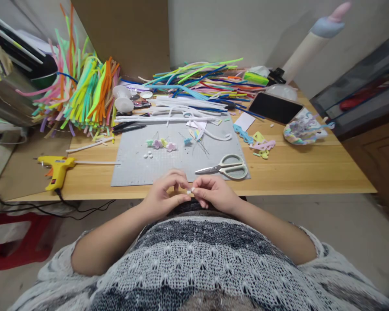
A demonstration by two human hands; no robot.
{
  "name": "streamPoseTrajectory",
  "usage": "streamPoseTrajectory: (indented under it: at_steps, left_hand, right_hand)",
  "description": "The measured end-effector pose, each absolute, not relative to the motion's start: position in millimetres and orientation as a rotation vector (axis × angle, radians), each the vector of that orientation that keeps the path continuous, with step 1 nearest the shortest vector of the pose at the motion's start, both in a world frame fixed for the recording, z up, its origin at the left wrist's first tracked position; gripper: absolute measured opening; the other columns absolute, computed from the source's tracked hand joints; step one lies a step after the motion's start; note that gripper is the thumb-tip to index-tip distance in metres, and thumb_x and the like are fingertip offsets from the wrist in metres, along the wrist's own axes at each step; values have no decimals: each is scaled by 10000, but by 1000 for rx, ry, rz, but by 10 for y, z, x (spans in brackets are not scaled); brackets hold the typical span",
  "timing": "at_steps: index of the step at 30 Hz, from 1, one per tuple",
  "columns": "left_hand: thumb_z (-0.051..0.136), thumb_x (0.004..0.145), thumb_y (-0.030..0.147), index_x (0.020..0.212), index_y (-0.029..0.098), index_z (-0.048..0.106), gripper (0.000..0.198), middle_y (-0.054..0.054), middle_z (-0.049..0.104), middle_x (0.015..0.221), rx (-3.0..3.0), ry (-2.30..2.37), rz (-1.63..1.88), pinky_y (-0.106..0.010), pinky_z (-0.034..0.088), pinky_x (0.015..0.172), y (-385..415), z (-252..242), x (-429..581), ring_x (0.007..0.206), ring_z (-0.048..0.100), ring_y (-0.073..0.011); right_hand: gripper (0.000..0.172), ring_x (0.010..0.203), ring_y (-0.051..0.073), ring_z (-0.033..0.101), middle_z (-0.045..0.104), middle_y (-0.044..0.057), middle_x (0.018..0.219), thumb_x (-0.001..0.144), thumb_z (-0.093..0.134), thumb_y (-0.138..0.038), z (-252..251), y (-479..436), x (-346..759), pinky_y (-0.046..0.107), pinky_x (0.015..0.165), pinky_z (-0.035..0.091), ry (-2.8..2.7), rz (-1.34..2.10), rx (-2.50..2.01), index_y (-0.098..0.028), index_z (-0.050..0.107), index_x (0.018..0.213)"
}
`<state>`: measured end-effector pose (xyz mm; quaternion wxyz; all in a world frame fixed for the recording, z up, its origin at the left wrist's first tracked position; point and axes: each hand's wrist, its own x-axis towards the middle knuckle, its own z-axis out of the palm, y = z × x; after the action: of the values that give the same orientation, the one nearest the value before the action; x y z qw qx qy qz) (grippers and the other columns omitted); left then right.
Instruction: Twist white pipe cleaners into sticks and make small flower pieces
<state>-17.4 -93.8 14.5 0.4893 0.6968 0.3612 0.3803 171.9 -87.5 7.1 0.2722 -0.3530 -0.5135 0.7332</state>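
You're wearing a loose open-knit top with short sleeves: white lacy yarn over the shoulders and sleeves, running into broad horizontal bands of dark grey and black across the chest, and a paler grey-brown band is showing at the bottom edge of the view. The knit is showing a repeating eyelet pattern of small teardrop-shaped holes in rows. The sleeves are ending above the elbows, leaving both forearms bare. Your left hand and right hand are showing no gloves, and no rings, watch or bracelet that I can make out. Fingernails are looking short and plain.
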Motion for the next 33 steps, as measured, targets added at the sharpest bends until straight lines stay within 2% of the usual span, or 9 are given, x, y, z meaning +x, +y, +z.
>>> streamPoseTrajectory:
  at_steps: [3, 7, 10, 14, 16, 20, 23, 30, 33]
  left_hand:
    - [603, 793, 174, 796, 181, 602, 8, -36, 545, 857, 1944, 848, 962, -294, 411, 775, -939, 184, -173, 842, 518, -141]
    - [561, 824, 203, 763, 167, 575, 73, -30, 542, 813, 1880, 869, 889, -280, 394, 749, -928, 176, -154, 809, 506, -136]
    - [574, 809, 288, 719, 157, 563, 159, -15, 522, 732, 1561, 954, 702, -257, 367, 655, -916, 113, -144, 693, 468, -120]
    - [586, 778, 408, 688, 141, 540, 285, 10, 460, 589, 958, 961, 392, -221, 248, 484, -908, 38, -143, 513, 360, -84]
    - [593, 775, 423, 754, 141, 556, 285, 4, 481, 631, 912, 922, 465, -216, 275, 497, -906, 47, -140, 526, 379, -79]
    - [701, 705, 309, 980, 199, 568, 325, -31, 543, 865, 1373, 897, 839, -254, 404, 667, -910, 109, -138, 740, 493, -123]
    - [643, 763, 209, 874, 193, 600, 120, -52, 549, 927, 1835, 910, 962, -294, 424, 771, -923, 129, -152, 870, 511, -152]
    - [593, 796, 179, 817, 188, 605, 26, -47, 569, 860, 1994, 824, 1006, -289, 437, 738, -957, 156, -162, 810, 529, -143]
    - [582, 805, 223, 736, 168, 574, 88, -18, 539, 732, 1689, 889, 841, -257, 402, 656, -964, 176, -141, 703, 493, -119]
  right_hand:
    - [206, 376, 41, 416, 490, -74, 459, 759, 600, -356, 72, -882, 1693, 174, 391, 327, -1329, 2094, -877, -165, 524, 737]
    - [181, 397, 48, 424, 469, -75, 483, 769, 589, -338, 55, -891, 1708, 184, 408, 339, -1448, 2036, -922, -170, 530, 742]
    - [123, 503, 77, 478, 517, -36, 557, 806, 534, -287, 13, -888, 1750, 227, 507, 396, -1824, 1623, -910, -179, 578, 767]
    - [154, 724, 124, 541, 625, 34, 760, 832, 479, -229, -28, -875, 1788, 298, 690, 429, -2173, 1069, -720, -200, 626, 797]
    - [128, 666, 109, 542, 612, 18, 719, 828, 503, -247, -23, -872, 1780, 278, 641, 435, -2023, 1155, -813, -193, 604, 772]
    - [156, 410, 54, 434, 496, -72, 488, 791, 573, -328, 7, -880, 1731, 198, 433, 358, -1463, 1760, -973, -184, 522, 755]
    - [206, 377, 38, 403, 491, -85, 450, 770, 599, -362, 21, -890, 1703, 175, 401, 319, -1275, 2013, -886, -174, 518, 753]
    - [199, 374, 31, 389, 486, -84, 457, 770, 607, -350, 44, -911, 1695, 161, 388, 308, -1226, 2176, -800, -166, 531, 755]
    - [171, 404, 45, 415, 477, -76, 480, 792, 576, -329, 44, -926, 1703, 177, 413, 344, -1425, 2002, -873, -173, 523, 747]
